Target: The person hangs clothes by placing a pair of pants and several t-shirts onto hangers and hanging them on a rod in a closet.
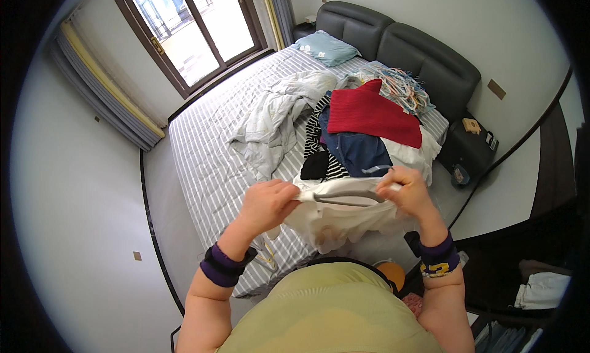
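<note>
A white garment (341,224) hangs between my two hands in front of my body. Inside its opening shows a grey clothes hanger (350,197), its hook sticking up near my right hand. My left hand (272,203) grips the cloth at the hanger's left end. On the other side my right hand (403,189) pinches the garment and hanger; its fingertips partly hide what they grip. Just beyond lies a pile of clothes on the bed: a red knitted garment (368,115) on top of blue denim (359,152), with a black-and-white striped garment (339,168) beneath.
The bed has a striped sheet (207,136), a crumpled pale quilt (276,117), a blue pillow (327,48) and a heap of hangers (401,88). A black nightstand (465,145) stands at right. Folded white cloth (541,290) lies on a dark shelf near my right arm.
</note>
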Demonstrator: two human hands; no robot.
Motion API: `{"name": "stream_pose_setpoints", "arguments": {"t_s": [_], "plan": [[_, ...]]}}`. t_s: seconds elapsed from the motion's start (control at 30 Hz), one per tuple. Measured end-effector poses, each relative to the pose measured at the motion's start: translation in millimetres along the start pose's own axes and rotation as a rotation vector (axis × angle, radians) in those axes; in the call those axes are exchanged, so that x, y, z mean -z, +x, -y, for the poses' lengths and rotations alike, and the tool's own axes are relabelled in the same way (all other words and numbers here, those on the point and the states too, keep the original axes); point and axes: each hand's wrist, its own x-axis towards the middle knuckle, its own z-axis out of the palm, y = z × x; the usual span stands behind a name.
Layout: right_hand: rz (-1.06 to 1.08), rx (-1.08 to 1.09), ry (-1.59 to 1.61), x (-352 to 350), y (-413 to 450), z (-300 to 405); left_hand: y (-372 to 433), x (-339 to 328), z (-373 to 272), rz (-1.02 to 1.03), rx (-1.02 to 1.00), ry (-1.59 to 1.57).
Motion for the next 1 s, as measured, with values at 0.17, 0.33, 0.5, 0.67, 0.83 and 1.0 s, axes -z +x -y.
{"name": "stream_pose_setpoints", "arguments": {"t_s": [0.17, 0.33, 0.5, 0.67, 0.83, 1.0], "plan": [[-0.036, -0.064, 0.434, 26, -5, -19, -13, 24, 15, -0.034, 0.068, -0.031], [0.073, -0.052, 0.015, 14, -17, -39, -20, 42, 27, -0.144, 0.198, -0.067], [-0.020, -0.007, -0.110, 16, -37, -72, -34, 50, 42, -0.153, 0.293, -0.134], [-0.294, -0.231, -0.145, 51, -55, -106, -66, 51, 79, -0.271, 0.439, -0.395], [-0.326, -0.153, -0.103, 15, -17, -42, -57, 56, 78, -0.194, 0.397, -0.363], [-0.128, -0.042, -0.089, -9, 6, 9, -29, 38, 91, -0.162, 0.277, -0.338]]}}
